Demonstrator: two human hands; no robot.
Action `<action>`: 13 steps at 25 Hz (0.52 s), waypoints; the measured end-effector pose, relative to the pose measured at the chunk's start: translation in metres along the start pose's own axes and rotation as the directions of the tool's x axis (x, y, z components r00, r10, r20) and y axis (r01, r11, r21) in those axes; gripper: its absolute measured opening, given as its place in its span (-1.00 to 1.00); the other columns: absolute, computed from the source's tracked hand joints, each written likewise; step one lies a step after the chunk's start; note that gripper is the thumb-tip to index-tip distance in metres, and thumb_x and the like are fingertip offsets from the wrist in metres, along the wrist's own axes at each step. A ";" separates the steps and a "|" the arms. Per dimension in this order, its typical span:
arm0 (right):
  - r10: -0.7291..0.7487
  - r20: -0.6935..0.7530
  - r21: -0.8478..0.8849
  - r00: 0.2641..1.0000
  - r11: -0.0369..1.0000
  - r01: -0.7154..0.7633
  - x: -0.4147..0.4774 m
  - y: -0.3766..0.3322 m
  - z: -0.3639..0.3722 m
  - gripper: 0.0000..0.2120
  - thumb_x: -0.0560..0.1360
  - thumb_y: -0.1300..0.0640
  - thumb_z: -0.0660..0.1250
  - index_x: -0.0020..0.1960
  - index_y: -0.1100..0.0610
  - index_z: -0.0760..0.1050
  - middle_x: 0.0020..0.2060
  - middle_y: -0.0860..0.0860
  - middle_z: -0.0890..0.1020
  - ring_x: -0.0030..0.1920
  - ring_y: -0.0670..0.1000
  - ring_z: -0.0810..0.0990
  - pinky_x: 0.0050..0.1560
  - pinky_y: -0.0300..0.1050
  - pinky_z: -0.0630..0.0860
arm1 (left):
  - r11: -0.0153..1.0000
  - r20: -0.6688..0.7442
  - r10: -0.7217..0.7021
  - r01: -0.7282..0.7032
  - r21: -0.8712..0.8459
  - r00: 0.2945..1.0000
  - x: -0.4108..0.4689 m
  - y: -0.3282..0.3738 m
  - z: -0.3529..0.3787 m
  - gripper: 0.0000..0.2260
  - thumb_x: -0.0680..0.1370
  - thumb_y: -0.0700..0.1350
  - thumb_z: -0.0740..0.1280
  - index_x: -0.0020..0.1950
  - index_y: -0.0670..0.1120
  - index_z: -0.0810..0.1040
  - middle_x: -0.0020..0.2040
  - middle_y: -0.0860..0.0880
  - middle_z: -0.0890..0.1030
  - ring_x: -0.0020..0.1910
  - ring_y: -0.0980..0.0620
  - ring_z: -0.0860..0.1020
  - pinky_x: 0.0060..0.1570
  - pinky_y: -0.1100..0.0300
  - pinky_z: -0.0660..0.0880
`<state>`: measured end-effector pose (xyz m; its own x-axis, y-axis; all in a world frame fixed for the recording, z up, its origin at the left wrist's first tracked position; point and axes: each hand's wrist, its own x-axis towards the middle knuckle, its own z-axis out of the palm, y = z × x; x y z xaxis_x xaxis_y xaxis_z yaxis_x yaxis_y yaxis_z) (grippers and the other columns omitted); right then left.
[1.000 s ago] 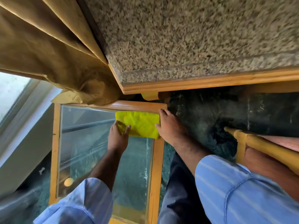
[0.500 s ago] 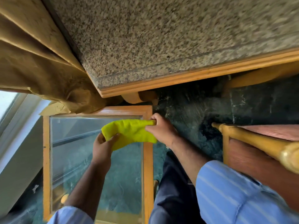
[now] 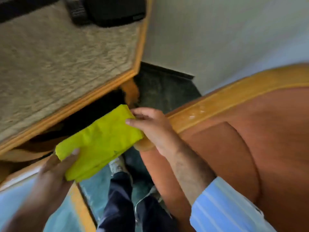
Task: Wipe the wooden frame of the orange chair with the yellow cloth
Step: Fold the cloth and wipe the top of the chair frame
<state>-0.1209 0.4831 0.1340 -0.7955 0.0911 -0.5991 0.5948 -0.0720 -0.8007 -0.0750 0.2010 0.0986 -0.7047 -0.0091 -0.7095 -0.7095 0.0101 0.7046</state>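
Both my hands hold the folded yellow cloth [image 3: 100, 141] in the air in the middle of the view. My left hand [image 3: 53, 173] grips its lower left corner from below. My right hand [image 3: 150, 129] pinches its upper right edge. The orange chair [image 3: 250, 148] fills the right side, with its padded orange back and a curved wooden frame [image 3: 225, 99] along the top. My right hand rests just at the left end of that wooden rail. The view is blurred by motion.
A speckled stone tabletop with a wooden edge [image 3: 70, 108] fills the upper left, with a dark device [image 3: 115, 10] on it. A glass-topped wooden table [image 3: 78, 205] sits at the lower left. My legs [image 3: 123, 198] and a shoe stand on the dark floor [image 3: 160, 91]. A pale wall [image 3: 225, 34] is behind.
My view has swung right from the glass table to the orange chair. Both hands have lifted the yellow cloth off the glass table's frame and carried it to the chair's wooden rail.
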 end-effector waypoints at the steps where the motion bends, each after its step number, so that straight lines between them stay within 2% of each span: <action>1: -0.056 -0.076 -0.052 0.996 0.997 0.052 -0.004 -0.013 -0.026 -0.70 0.46 0.27 0.54 0.18 0.25 0.68 0.04 0.17 0.77 0.02 0.02 0.74 0.16 -0.05 0.64 | 0.999 0.053 0.032 -0.031 -0.034 0.998 0.002 0.017 0.018 -0.68 0.68 -0.25 0.23 0.27 0.01 0.70 0.02 0.13 0.80 0.01 0.10 0.77 0.08 -0.04 0.70; 2: -0.126 -0.161 -0.123 0.979 0.987 0.107 -0.010 -0.025 -0.055 -0.69 0.43 0.22 0.57 0.16 0.21 0.70 0.07 0.13 0.77 0.07 0.03 0.73 0.21 -0.01 0.63 | 0.998 0.155 0.052 -0.044 -0.054 0.986 0.003 0.035 0.042 -0.70 0.65 -0.19 0.30 0.36 -0.11 0.63 0.09 0.01 0.80 0.05 -0.02 0.78 0.03 -0.08 0.72; 4: -0.260 -0.295 -0.240 0.919 0.952 0.192 -0.021 -0.040 -0.109 -0.70 0.38 0.20 0.62 0.10 0.19 0.73 -0.02 0.05 0.78 -0.01 -0.07 0.72 0.13 -0.17 0.62 | 0.995 0.320 0.087 -0.096 0.011 0.943 0.005 0.058 0.092 -0.55 0.46 -0.02 0.55 0.30 -0.15 0.65 0.17 -0.15 0.77 0.11 -0.18 0.76 0.02 -0.16 0.71; 6: -0.362 -0.376 -0.340 0.853 0.910 0.236 -0.029 -0.047 -0.155 -0.73 0.35 0.22 0.63 0.04 0.19 0.73 -0.17 -0.02 0.74 -0.13 -0.14 0.68 -0.02 -0.36 0.56 | 0.973 0.361 0.151 -0.203 0.110 0.920 0.006 0.069 0.144 -0.58 0.33 0.02 0.62 0.15 -0.05 0.71 0.12 -0.12 0.78 0.08 -0.14 0.76 -0.04 -0.03 0.74; 7: -0.401 -0.406 -0.393 0.821 0.888 0.239 -0.030 -0.047 -0.175 -0.73 0.35 0.22 0.64 0.03 0.19 0.73 -0.20 -0.03 0.72 -0.15 -0.13 0.68 -0.05 -0.37 0.55 | 0.960 0.354 0.178 -0.241 0.143 0.918 0.010 0.072 0.170 -0.62 0.33 0.00 0.61 0.13 0.02 0.70 0.08 -0.08 0.79 0.04 -0.08 0.77 -0.09 0.06 0.73; 10: -0.511 -0.409 -0.590 0.756 0.780 0.208 -0.021 -0.038 -0.211 -0.76 0.36 0.19 0.62 0.01 0.21 0.73 -0.12 0.08 0.78 -0.08 0.04 0.73 0.03 -0.08 0.61 | 0.911 0.311 0.220 -0.309 0.273 0.924 0.022 0.072 0.229 -0.64 0.39 -0.07 0.60 0.09 0.18 0.60 0.02 -0.05 0.74 -0.08 0.05 0.76 -0.25 0.21 0.68; 11: -0.536 -0.374 -0.672 0.757 0.719 0.176 -0.013 -0.034 -0.218 -0.78 0.39 0.17 0.60 0.00 0.22 0.73 -0.10 0.12 0.78 -0.06 0.09 0.72 0.04 0.01 0.60 | 0.872 0.296 0.240 -0.339 0.354 0.925 0.027 0.071 0.242 -0.68 0.42 -0.08 0.60 0.04 0.21 0.58 0.00 0.01 0.72 -0.10 0.05 0.76 -0.28 0.22 0.68; 13: -0.501 -0.283 -0.804 0.818 0.589 0.082 0.004 -0.024 -0.230 -0.80 0.46 0.10 0.53 0.00 0.21 0.70 -0.07 0.12 0.76 -0.03 0.12 0.69 0.02 0.06 0.54 | 0.747 0.308 0.232 -0.372 0.551 0.923 0.037 0.066 0.259 -0.72 0.46 -0.06 0.59 -0.02 0.23 0.56 -0.06 0.14 0.71 -0.22 0.06 0.76 -0.29 0.17 0.69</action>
<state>-0.1115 0.7140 0.1497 -0.9155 0.3921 -0.0900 0.3784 0.7634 -0.5235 -0.1478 0.4604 0.1150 -0.8144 0.3018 -0.4956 -0.2677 0.5623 0.7824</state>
